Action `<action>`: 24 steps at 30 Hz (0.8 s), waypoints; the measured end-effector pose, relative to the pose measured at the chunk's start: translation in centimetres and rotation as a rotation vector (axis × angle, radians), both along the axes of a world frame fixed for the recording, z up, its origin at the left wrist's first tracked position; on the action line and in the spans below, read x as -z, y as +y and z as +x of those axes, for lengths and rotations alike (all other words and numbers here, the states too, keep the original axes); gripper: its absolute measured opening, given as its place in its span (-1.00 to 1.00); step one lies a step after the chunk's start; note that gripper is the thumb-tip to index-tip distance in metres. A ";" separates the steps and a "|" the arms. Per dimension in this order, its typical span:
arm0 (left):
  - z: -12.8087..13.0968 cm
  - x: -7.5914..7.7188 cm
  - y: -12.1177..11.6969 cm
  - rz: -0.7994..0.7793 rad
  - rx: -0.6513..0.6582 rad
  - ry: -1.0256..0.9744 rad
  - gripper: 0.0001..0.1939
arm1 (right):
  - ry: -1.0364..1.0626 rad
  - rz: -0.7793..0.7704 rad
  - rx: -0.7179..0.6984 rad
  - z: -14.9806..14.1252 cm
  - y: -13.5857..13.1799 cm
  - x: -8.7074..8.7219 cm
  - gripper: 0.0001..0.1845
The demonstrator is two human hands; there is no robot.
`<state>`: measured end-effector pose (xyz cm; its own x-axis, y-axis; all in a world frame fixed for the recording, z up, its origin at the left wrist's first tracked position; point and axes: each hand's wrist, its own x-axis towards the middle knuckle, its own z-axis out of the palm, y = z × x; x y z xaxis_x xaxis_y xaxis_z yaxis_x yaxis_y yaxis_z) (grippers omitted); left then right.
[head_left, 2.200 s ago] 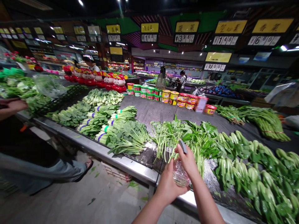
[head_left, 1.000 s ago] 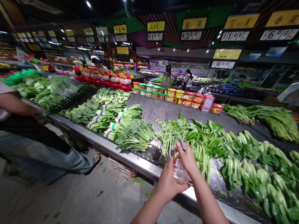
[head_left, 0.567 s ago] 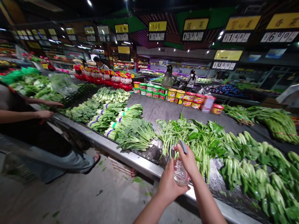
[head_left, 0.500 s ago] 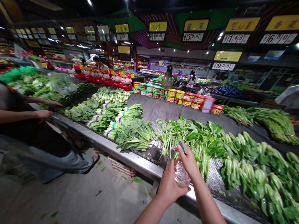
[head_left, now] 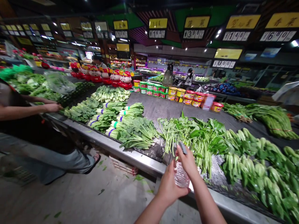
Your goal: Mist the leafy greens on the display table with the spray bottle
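My left hand (head_left: 168,183) is wrapped round the lower side of a clear, ribbed bottle (head_left: 181,175). At the bottle's top, my right hand (head_left: 187,158) is closed, with a grey piece (head_left: 182,147) sticking out between its fingers. Whether that piece is the bottle's cap or a spray head I cannot tell, as the fingers hide the neck. Both hands are over the metal front edge (head_left: 151,163) of a vegetable stand. Just beyond them lie loose leafy greens with long stems (head_left: 206,155).
Banded greens (head_left: 114,124) lie left of my hands, bok choy (head_left: 254,174) to the right. Behind stand stacked tubs (head_left: 173,93) and red figurines (head_left: 114,77). At the left, another person's hand (head_left: 52,106) reaches the stand's edge. A crate (head_left: 123,165) sits underneath.
The view has shifted slightly. The other person's hands at the left have come together near the stand's edge. My hands keep their hold on the bottle, nearly still.
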<state>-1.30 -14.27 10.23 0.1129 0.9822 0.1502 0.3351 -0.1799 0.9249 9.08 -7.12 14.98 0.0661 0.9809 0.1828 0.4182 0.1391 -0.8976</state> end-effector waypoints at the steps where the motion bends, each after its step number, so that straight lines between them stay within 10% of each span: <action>1: -0.3 0.0 -0.1 0.002 0.000 0.004 0.03 | 0.002 0.007 0.000 -0.3 -0.1 -0.1 -0.52; 24: -6.8 1.5 -0.9 -0.026 0.035 0.033 0.09 | 0.102 0.024 0.032 -6.4 -1.1 2.1 -0.54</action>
